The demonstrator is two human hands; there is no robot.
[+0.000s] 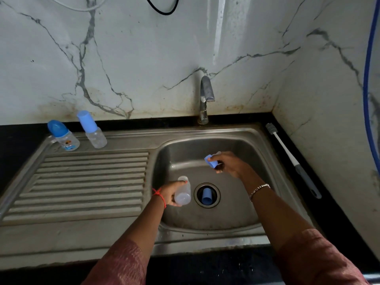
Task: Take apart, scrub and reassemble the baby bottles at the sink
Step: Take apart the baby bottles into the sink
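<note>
Nearest, the left hand [169, 194] hangs over the near-left part of the steel sink [242, 214]. Its grip is wrapped round a clear bottle body [183, 193] whose long axis runs near to far, base toward the viewer and open neck toward the far wall. Just right of it a blue cap [206, 196] lies in the drain opening, also lengthwise near to far.

Farther right, the right hand [231, 164] has its grip pinched on a blue screw collar [211, 161]. A bottle brush [287, 153] lies on the dark surface [333, 223] right of the sink, bristles at the far end.

At the far-left of the drainboard [92, 182] stand a dome-capped bottle [66, 139] and a tall-capped bottle [96, 137], both upright. The tap [205, 95] rises at the far rim.
</note>
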